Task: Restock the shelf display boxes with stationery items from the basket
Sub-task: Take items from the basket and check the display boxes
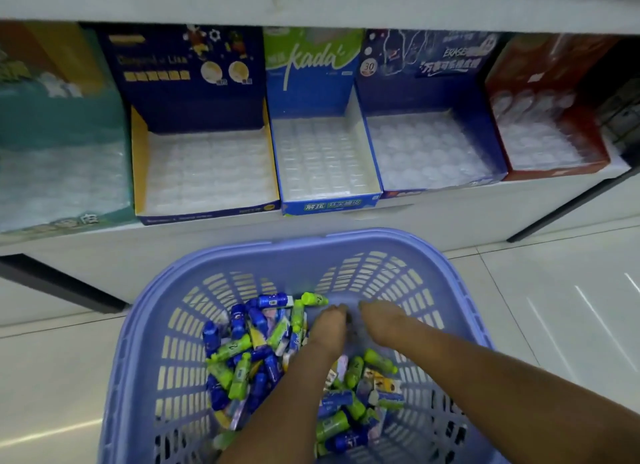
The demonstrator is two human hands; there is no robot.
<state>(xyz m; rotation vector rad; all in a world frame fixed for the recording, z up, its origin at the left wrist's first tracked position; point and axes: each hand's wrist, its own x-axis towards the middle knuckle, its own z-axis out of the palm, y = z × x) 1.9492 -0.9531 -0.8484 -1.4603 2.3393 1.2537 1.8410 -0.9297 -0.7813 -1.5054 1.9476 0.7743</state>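
A lilac plastic basket [242, 255] stands on the floor before the shelf, holding several small bottle-shaped erasers in blue and green [249, 356] plus some flat packets. Both of my hands reach down into its far middle. My left hand [329, 328] and my right hand [381, 321] lie side by side with fingertips curled down among the items; what the fingers hold is hidden. On the shelf stand open display boxes: a navy and yellow one [204, 214], a blue and green one [325, 205] and a dark blue one [433, 186], each showing a clear plastic tray.
A teal box [62, 124] sits at the far left of the shelf and a red box [554, 172] at the right. A white shelf board [311, 6] overhangs the boxes. Pale tiled floor [554, 307] surrounds the basket. Dark shelf legs [62, 290] reach the floor.
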